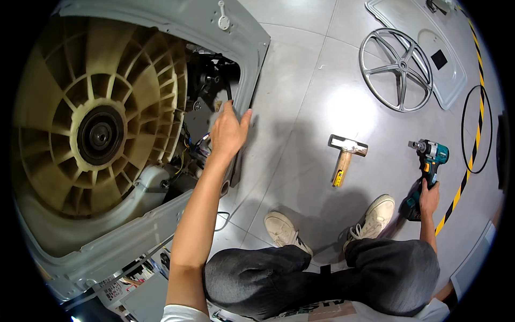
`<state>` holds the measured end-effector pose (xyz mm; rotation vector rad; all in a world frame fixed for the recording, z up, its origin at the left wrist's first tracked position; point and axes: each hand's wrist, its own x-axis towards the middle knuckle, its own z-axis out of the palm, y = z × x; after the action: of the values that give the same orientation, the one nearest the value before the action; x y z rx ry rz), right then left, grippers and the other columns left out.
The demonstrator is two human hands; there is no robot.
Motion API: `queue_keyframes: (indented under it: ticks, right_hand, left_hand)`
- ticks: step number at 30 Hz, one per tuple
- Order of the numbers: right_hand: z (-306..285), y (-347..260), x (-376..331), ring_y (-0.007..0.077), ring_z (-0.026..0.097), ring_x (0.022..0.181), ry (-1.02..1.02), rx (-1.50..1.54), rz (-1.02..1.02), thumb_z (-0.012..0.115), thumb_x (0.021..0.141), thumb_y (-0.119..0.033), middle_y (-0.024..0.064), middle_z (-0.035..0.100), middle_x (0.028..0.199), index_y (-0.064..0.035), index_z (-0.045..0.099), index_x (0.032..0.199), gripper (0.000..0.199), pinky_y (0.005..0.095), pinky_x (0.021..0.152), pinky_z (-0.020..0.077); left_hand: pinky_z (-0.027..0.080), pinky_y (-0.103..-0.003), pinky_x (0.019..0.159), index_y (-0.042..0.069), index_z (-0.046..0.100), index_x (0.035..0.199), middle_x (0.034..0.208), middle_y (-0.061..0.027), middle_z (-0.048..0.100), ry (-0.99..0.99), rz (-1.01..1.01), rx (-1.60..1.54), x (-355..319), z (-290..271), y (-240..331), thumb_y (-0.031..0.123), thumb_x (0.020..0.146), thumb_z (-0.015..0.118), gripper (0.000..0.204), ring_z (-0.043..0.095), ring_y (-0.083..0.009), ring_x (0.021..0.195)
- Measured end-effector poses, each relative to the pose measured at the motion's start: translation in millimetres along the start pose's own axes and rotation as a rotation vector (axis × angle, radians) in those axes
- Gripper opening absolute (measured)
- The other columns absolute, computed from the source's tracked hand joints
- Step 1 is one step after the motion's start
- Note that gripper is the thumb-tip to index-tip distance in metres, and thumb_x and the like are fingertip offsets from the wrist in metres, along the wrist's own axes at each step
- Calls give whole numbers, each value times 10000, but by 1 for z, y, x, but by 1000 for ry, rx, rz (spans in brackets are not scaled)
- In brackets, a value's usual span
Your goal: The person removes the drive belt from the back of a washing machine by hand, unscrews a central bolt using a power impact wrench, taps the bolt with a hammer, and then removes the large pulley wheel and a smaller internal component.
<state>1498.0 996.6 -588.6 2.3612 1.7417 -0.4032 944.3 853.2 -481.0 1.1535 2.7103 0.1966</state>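
On the left stands a washing machine with its back opened; the grey cabinet frame (248, 59) surrounds a large ribbed, yellowish plastic tub (53, 102) with a dark round bearing hub (100, 136) at its centre. My left hand (229, 131) is at the right edge of that opening, thumb and fingers apart, its fingertips by the frame and a thin black strip; whether they touch it is unclear. Low on the right, my right hand (428, 197) grips the handle of a teal and black cordless impact wrench (435, 153), its socket end pointing left, near the floor.
A hammer (343, 161) with a wooden handle lies on the tiled floor before my shoes. Farther off are a spoked metal pulley wheel (402, 65), a grey panel (445, 80) and a black belt loop (464, 147) near yellow-black floor tape (455, 201). Wires (185, 155) hang inside the cabinet.
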Motion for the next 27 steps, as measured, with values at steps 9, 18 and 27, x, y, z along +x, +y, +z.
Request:
queue_keyframes:
  ticks: [9, 18, 27]
  right_hand:
    - [0, 2, 1, 436, 583, 966, -8, 1, 8, 535, 877, -477, 254, 626, 1007, -9, 497, 1114, 526, 487, 802, 449]
    - [13, 14, 10, 418, 579, 994, -20, 2, 34, 546, 873, -481, 224, 619, 1061, -32, 489, 1185, 550, 487, 815, 450]
    - [20, 24, 17, 427, 560, 1037, -24, 24, -2, 512, 891, -507, 235, 607, 1110, -9, 478, 1216, 596, 465, 850, 441]
  left_hand:
    - [420, -553, 667, 38, 498, 889, 740, -237, 611, 102, -77, -41, 7, 21, -2, 281, 962, 463, 257, 563, -486, 768]
    - [425, -438, 680, 6, 508, 859, 723, -234, 559, -39, -202, -249, 12, 11, -11, 374, 972, 448, 389, 572, -407, 766]
    - [444, -397, 907, 55, 518, 1098, 986, -74, 536, 36, -930, -1561, 89, 18, -60, 431, 835, 674, 484, 533, -235, 970]
